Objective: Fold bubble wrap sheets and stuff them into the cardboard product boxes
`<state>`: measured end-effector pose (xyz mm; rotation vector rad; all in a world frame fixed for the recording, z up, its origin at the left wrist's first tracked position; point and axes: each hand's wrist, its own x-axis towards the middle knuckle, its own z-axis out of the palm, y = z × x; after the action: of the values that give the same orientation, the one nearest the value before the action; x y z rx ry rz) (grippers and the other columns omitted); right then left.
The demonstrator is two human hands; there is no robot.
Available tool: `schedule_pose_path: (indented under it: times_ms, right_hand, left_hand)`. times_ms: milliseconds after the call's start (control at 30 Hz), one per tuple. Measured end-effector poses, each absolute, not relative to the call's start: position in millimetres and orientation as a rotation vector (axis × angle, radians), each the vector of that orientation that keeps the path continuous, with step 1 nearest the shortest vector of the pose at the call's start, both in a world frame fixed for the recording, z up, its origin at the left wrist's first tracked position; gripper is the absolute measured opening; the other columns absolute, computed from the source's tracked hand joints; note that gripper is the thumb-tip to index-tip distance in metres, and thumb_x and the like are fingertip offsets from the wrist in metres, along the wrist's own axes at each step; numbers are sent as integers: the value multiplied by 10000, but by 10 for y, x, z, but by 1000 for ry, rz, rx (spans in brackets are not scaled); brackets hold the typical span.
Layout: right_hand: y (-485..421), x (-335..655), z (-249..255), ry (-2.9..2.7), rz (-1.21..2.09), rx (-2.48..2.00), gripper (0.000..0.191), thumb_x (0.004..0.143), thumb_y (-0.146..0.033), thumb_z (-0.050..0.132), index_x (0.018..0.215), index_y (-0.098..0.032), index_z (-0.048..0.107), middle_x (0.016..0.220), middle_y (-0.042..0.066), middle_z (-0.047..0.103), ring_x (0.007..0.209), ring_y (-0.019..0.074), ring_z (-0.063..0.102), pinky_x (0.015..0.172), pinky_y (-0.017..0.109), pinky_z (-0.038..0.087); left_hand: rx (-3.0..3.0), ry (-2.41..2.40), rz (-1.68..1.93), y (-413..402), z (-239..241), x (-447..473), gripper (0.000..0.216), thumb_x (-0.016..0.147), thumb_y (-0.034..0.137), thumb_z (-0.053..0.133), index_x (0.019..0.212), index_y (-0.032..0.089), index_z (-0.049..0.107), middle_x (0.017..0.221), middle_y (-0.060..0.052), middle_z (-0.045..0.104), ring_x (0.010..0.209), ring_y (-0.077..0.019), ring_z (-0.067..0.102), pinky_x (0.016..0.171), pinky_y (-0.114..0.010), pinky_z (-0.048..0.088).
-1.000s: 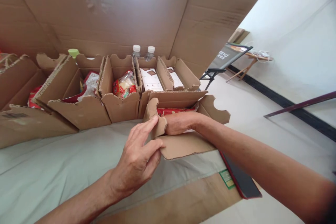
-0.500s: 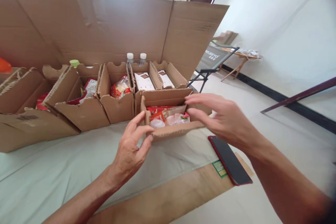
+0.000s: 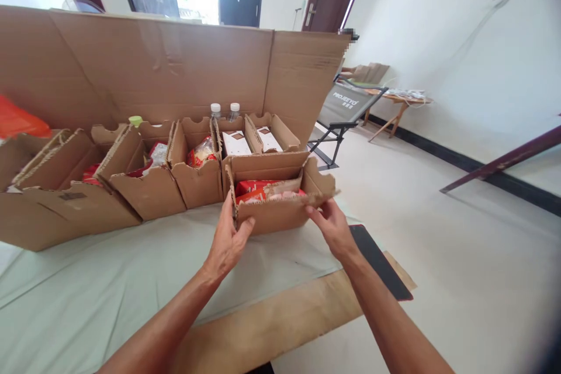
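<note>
In front of me a cardboard box (image 3: 274, 217) with an open top sits at the right end of a row of similar boxes. Red and orange snack packets (image 3: 258, 191) show above its near wall. My left hand (image 3: 228, 236) grips the box's left end, thumb on the near face. At the right end my right hand (image 3: 332, 225) holds the lower edge, its thumb on the front and its other fingers partly hidden. Behind this box stand two boxes with white cartons (image 3: 235, 143) inside.
Several cardboard boxes (image 3: 149, 201) with packets line the left. A tall cardboard panel (image 3: 197, 64) rises behind them, with two white-capped bottles (image 3: 215, 110) before it. A phone (image 3: 381, 263) lies right of the pale cloth (image 3: 175, 269). A folding chair (image 3: 346, 108) stands beyond.
Both hands have closed on the box's ends; the right hand came down from above its right side. The box's near wall now hides more of the packets. The camera view has shifted.
</note>
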<state>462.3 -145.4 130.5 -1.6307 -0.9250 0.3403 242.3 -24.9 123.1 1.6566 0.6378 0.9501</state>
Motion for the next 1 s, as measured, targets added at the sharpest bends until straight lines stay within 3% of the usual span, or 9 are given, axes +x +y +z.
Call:
schedule_pose_path:
  times_ms: [100, 200, 333, 467, 600, 700, 833, 933, 1000]
  right_hand:
    - [-1711, 4227, 1184, -877, 261, -1649, 487, 844, -634, 695, 1089, -217, 639, 1096, 113, 736, 1042, 305, 680, 942, 471, 532]
    - [-1814, 3639, 1135, -891, 263, -1629, 449, 879, -545, 703, 1194, -232, 639, 1210, 108, 712, 1162, 310, 640, 1012, 450, 500]
    - [-1384, 3077, 1309, -1069, 471, -1450, 517, 906, -485, 681, 1350, -241, 581, 1361, 90, 652, 1259, 285, 592, 1085, 434, 467]
    - [-1119, 3093, 1427, -1005, 376, -1404, 443, 881, -525, 688, 1192, -213, 644, 1171, 94, 714, 1095, 275, 652, 985, 424, 522]
    - [-1556, 3206, 1197, -907, 301, -1544, 481, 898, -520, 683, 1278, -233, 614, 1317, 118, 665, 1239, 305, 600, 1075, 451, 467]
    - [-2003, 3212, 878, -870, 364, -1723, 521, 869, -536, 713, 1276, -223, 629, 1295, 142, 685, 1252, 347, 604, 1079, 488, 474]
    - [-2163, 3359, 698, -956, 471, -1717, 816, 794, -620, 757, 1454, -200, 524, 1472, 185, 577, 1390, 390, 509, 1149, 543, 419]
    - [-1945, 3604, 851, -1158, 567, -1587, 1171, 664, -746, 795, 1601, -208, 342, 1622, 175, 402, 1494, 398, 377, 1183, 543, 385]
    - [-1735, 3727, 982, -1241, 598, -1508, 1278, 567, -784, 824, 1608, -221, 343, 1604, 164, 435, 1465, 401, 425, 1146, 538, 436]
  left_hand:
    - [1681, 791, 927, -519, 1104, 1982, 622, 931, 517, 603, 1465, 214, 504, 1344, -138, 661, 1319, -327, 575, 1075, -478, 507]
    - [1647, 1081, 951, -758, 977, 1249, 527, 869, 610, 657, 1212, 212, 684, 1111, -108, 751, 1136, -347, 677, 909, -431, 589]
    - [1565, 1448, 1063, -618, 1132, 592, 522, 811, 674, 687, 1028, 200, 700, 1003, -72, 756, 936, -301, 693, 713, -356, 581]
    - [1625, 1293, 1109, -453, 1355, 743, 558, 824, 653, 677, 1105, 172, 685, 979, -76, 741, 884, -261, 674, 698, -327, 566]
    - [1616, 1107, 993, -669, 1286, 958, 593, 883, 602, 640, 1305, 186, 635, 1070, -96, 740, 884, -259, 693, 663, -318, 579]
    - [1528, 1123, 991, -824, 1106, 838, 623, 883, 631, 629, 1340, 208, 630, 1162, -102, 734, 1051, -309, 693, 838, -378, 602]
    - [1525, 1173, 988, -800, 891, 554, 617, 838, 660, 668, 1283, 232, 677, 1264, -108, 716, 1283, -369, 603, 1122, -486, 474]
    - [1503, 1196, 976, -770, 792, 476, 590, 810, 667, 689, 1220, 243, 710, 1253, -107, 727, 1265, -373, 624, 1105, -485, 503]
    - [1456, 1204, 976, -778, 746, 473, 587, 819, 665, 678, 1229, 246, 699, 1261, -95, 729, 1233, -358, 647, 1068, -457, 540]
